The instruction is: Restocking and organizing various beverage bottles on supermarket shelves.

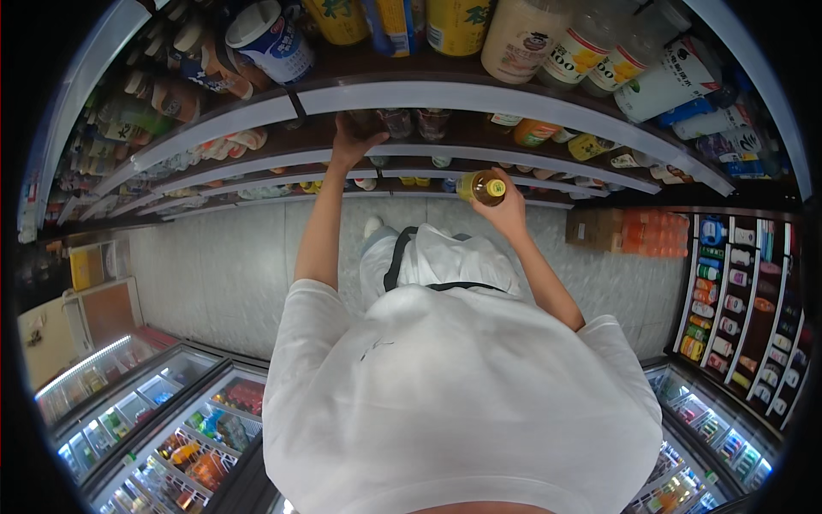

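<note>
My right hand [509, 206] is wrapped round a bottle [473, 186] of amber drink with a yellow cap, held in front of the shelves with its cap toward me. Up at a middle shelf, my left hand [349, 144] reaches in with thumb and fingers apart and nothing seen in it. Its fingertips are partly hidden under the shelf edge above. Just right of that thumb stand a dark bottle [396, 122] and a second dark bottle [433, 125].
The upper shelf edge [445, 98] overhangs my left hand. Yellow cans [460, 26] and clear bottles [578, 43] crowd the top shelf. A cardboard box [594, 230] and orange bottles in wrap [654, 233] sit on the floor at right. Glass-topped coolers [184, 437] stand behind me.
</note>
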Demonstrator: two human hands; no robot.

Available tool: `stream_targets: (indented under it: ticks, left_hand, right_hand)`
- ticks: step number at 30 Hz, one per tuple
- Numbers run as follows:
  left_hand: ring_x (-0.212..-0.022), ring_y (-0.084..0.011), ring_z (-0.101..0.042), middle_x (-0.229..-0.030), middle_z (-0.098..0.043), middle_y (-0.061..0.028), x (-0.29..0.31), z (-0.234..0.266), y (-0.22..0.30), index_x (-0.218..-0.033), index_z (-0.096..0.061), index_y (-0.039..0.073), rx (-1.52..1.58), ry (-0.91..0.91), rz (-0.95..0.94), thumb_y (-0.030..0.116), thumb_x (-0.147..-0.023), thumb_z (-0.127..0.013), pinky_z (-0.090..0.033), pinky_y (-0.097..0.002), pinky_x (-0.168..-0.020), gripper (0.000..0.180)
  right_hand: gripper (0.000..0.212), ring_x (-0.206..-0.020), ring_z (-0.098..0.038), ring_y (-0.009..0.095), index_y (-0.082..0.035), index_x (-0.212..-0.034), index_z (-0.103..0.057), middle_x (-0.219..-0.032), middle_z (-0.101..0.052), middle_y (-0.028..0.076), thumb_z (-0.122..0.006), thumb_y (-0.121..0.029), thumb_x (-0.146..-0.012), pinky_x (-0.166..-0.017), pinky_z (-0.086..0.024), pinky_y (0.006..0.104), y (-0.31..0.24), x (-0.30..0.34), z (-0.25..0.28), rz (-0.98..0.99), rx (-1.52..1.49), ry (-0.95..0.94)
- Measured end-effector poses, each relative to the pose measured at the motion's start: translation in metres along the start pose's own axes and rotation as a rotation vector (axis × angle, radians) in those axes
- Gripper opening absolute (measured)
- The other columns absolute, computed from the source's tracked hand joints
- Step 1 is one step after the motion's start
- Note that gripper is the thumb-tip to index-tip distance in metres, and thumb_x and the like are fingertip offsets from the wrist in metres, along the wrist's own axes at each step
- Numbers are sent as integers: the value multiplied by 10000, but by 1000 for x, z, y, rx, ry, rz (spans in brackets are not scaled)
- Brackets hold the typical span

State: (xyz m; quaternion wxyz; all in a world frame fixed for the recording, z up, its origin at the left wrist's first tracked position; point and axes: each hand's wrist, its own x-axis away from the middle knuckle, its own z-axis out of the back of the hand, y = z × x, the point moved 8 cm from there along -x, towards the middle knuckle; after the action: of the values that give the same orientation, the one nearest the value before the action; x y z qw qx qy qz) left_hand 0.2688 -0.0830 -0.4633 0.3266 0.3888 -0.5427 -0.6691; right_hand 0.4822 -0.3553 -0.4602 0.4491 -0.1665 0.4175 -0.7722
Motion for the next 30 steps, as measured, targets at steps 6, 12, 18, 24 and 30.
stream_targets:
  ticks: [6, 12, 18, 24, 30]
  left_hand:
    - [-1048, -467, -498, -1151, -475, -315, 5, 0, -14, -1299, -256, -53, -585, 234, -117, 485, -504, -871, -445, -485, -876, 1140]
    - [-1026, -448, -470, -1120, -452, -306, 13, -15, -6, -1323, -216, -82, -540, 250, -90, 470, -523, -864, -423, -477, -875, 1168]
    - [-1107, -456, -426, -1207, -385, -320, 12, -10, -20, -1351, -134, -91, -527, 165, 123, 516, -557, -833, -392, -493, -932, 1220]
    - [-1164, -449, -400, -1266, -370, -279, -10, 24, -29, -1344, -156, -68, -500, 43, -89, 424, -556, -865, -370, -456, -981, 1168]
    - [-1182, -372, -455, -1272, -437, -263, -29, 20, 11, -1310, -266, -37, -300, -213, -2, 340, -590, -862, -387, -414, -978, 1008]
  right_hand:
    - [767, -1030, -608, 330, -25, -1221, -520, -1128, -615, 181, -805, -298, -563, -869, -494, 393, -18, -5, -27, -78, -28, 20]
    - [799, -1029, -605, 337, -33, -1256, -494, -1120, -615, 189, -801, -298, -567, -861, -495, 391, -55, -38, -57, -105, 17, 23]
    - [841, -1053, -571, 374, -111, -1329, -442, -1141, -603, 195, -771, -321, -584, -875, -484, 406, -102, -69, -88, -15, 87, -176]
    - [935, -1018, -576, 397, -90, -1381, -358, -1116, -606, 217, -764, -348, -578, -865, -482, 425, -102, -85, -110, 6, 272, -262]
    - [972, -1043, -567, 395, -103, -1397, -311, -1136, -596, 216, -762, -346, -571, -877, -473, 437, -61, -90, -114, -31, 376, -300]
